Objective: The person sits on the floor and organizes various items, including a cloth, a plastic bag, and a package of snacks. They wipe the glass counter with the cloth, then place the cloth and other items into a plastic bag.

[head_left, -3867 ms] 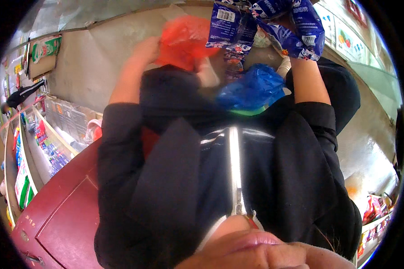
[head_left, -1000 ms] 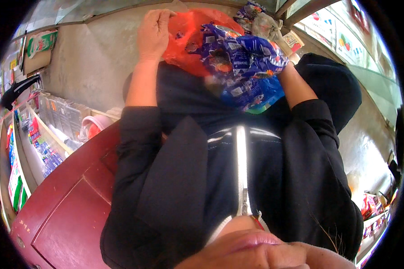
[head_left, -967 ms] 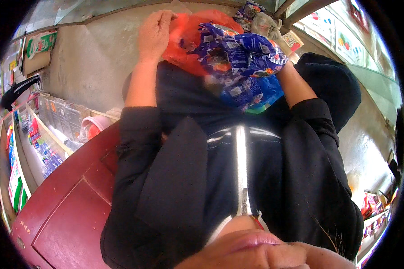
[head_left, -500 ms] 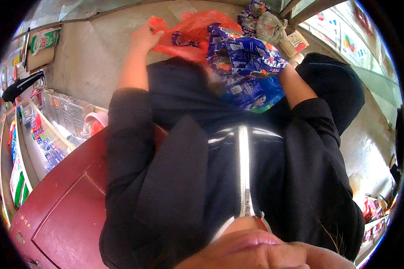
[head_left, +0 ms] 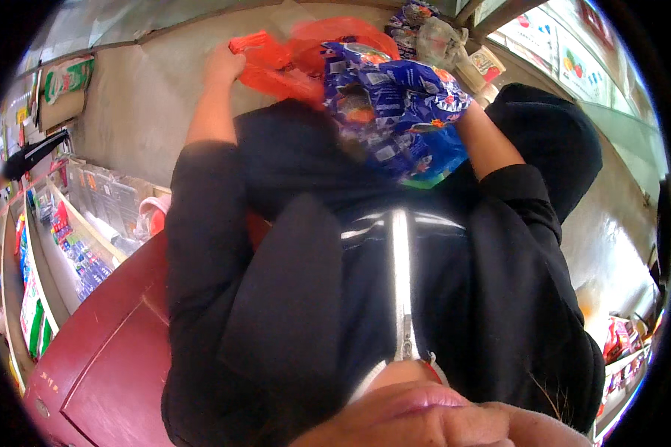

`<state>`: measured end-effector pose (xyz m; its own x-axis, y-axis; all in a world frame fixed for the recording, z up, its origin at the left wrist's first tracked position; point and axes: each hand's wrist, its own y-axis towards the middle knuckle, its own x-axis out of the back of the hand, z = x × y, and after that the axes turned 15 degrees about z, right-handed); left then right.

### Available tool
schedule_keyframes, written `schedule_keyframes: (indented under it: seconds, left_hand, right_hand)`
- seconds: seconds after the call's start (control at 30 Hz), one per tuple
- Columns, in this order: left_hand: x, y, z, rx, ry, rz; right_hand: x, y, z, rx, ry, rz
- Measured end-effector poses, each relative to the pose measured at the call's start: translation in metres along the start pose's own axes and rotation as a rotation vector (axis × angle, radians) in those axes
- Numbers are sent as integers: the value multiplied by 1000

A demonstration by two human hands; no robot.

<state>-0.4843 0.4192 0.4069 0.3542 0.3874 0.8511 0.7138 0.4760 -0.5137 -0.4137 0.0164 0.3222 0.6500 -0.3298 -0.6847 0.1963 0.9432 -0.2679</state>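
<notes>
My left hand [head_left: 222, 65] grips the rim of a thin orange plastic bag [head_left: 306, 56] held out in front of my chest. Against the bag's mouth sits a bunch of blue snack packets [head_left: 395, 104], partly inside the orange bag. My right hand is hidden behind those packets; only its forearm [head_left: 484, 141] shows, leading up into them. A blue plastic bag [head_left: 425, 160] hangs just below the packets against my black zip jacket.
A dark red counter [head_left: 104, 350] lies at the lower left. Shelves of goods [head_left: 45, 268] run along the left edge, more packets [head_left: 619, 350] at the lower right. Wrapped items [head_left: 440, 37] hang ahead, with concrete floor [head_left: 142, 97] below.
My left hand has shifted left and pulled the orange bag's rim outward. The blue packets have sunk lower against the bag's mouth; earlier they were held high in my right hand.
</notes>
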Motion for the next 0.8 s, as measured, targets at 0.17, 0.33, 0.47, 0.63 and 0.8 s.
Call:
schedule_keyframes:
  seconds: [0.17,0.33,0.47,0.63,0.8]
  left_hand:
    - [12,-69,-79,-581,-684,-24]
    - [5,-126,-105,-933,-978,161]
    - [16,-128,-95,-914,-1331,522]
    - [21,-129,-91,-745,-1108,701]
    - [19,-143,-108,-816,-1142,706]
  right_hand:
    - [-9,2,3,30,65,-32]
    - [-25,17,2,42,216,-38]
    - [-37,16,6,67,437,-118]
    - [6,31,-2,340,567,-373]
    - [15,86,-9,630,800,-427]
